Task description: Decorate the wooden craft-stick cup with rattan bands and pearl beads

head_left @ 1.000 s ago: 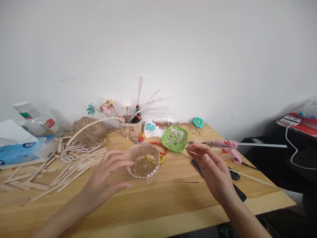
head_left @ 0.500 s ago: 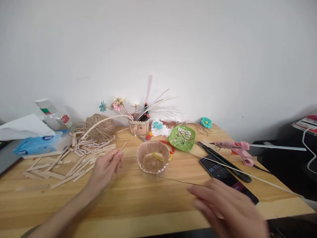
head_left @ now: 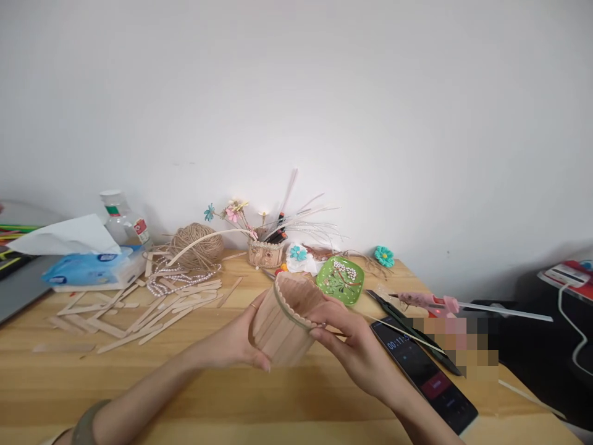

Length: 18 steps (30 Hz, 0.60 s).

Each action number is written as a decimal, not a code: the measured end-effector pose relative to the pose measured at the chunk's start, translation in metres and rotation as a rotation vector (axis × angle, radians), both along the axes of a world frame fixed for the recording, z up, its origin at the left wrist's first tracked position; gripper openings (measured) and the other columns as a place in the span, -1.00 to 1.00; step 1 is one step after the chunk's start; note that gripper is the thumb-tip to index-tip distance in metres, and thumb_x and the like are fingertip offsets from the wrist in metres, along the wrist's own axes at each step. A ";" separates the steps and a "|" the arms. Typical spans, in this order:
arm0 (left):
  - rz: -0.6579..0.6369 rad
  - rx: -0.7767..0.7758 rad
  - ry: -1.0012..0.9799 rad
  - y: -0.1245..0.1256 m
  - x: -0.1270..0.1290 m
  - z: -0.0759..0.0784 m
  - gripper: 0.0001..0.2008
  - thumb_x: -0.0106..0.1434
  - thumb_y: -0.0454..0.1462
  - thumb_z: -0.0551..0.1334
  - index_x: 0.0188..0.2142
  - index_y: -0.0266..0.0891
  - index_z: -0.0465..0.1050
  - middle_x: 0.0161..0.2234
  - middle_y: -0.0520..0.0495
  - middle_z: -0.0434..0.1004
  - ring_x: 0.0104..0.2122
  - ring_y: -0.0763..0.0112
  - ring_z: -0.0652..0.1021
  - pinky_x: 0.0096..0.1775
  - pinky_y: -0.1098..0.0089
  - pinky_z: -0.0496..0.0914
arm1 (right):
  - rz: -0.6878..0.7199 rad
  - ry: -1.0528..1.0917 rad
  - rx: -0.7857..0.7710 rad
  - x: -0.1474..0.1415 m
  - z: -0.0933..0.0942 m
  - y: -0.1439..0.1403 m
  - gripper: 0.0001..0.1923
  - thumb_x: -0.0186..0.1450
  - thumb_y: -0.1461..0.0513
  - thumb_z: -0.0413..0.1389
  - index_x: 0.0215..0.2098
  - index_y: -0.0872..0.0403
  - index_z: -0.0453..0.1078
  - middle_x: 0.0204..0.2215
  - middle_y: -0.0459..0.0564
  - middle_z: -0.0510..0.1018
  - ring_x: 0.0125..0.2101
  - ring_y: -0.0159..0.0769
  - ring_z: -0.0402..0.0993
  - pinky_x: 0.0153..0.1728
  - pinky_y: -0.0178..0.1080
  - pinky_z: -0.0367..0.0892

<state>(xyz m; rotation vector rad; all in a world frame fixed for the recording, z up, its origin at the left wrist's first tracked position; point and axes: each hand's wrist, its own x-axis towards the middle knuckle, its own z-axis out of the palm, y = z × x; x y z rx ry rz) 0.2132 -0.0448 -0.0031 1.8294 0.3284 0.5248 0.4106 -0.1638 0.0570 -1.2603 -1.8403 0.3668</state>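
Now you have the stick basket (head_left: 287, 321) lifted off the table (head_left: 185, 389) and tilted on its side between both hands, whereas half a second ago it stood upright on the wood with both hands clear of it. Your left hand (head_left: 236, 343) cups its slatted wall from below, fingers curled; your right hand (head_left: 352, 346) pinches the rim with its fingertips. The phone (head_left: 424, 374) lies just right of your right hand, the loose sticks (head_left: 152, 309) left of your left hand, so the work now reads as handling the basket itself.

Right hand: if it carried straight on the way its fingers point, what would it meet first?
The right hand points left, its fingers already touching the stick cup; behind it, probably the left hand.
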 end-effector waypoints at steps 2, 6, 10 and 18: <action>0.027 -0.070 -0.037 -0.003 0.004 0.000 0.07 -0.20 0.00 0.42 0.21 -0.18 -0.10 0.21 -0.32 0.10 0.17 0.04 0.25 0.12 0.05 0.20 | 0.004 0.053 -0.003 0.006 0.001 -0.004 -0.89 0.29 0.19 0.06 -0.35 0.00 0.40 -0.38 -0.08 0.55 -0.32 -0.28 0.47 0.05 -0.05 0.18; 0.230 -0.042 -0.029 -0.013 0.009 0.004 0.00 -0.17 -0.04 0.41 0.17 -0.18 -0.10 0.16 -0.28 0.15 0.14 0.00 0.26 0.11 0.01 0.20 | -0.047 -0.045 -0.045 0.017 0.005 -0.011 -0.83 0.27 0.17 0.10 -0.17 -0.02 0.39 -0.21 -0.04 0.54 -0.13 -0.22 0.43 0.15 0.04 0.03; 0.438 0.193 0.057 -0.025 0.013 0.012 -0.10 -0.11 -0.21 0.38 0.15 -0.11 -0.08 0.16 -0.21 0.06 0.15 0.00 0.20 0.08 0.03 0.24 | -0.148 -0.096 0.023 0.020 0.007 -0.012 -0.62 0.23 0.13 0.14 0.00 -0.02 0.28 -0.07 0.03 0.47 -0.04 -0.19 0.37 0.00 -0.08 0.26; 0.674 0.511 0.152 -0.040 0.018 0.018 -0.13 -0.09 -0.25 0.34 0.15 -0.06 -0.10 0.01 -0.14 0.07 0.04 0.09 0.28 0.03 0.01 0.29 | -0.189 0.013 0.055 0.003 0.002 0.003 -0.80 0.15 0.17 0.22 -0.31 0.06 0.35 -0.35 -0.06 0.52 -0.31 -0.30 0.45 -0.26 -0.28 0.34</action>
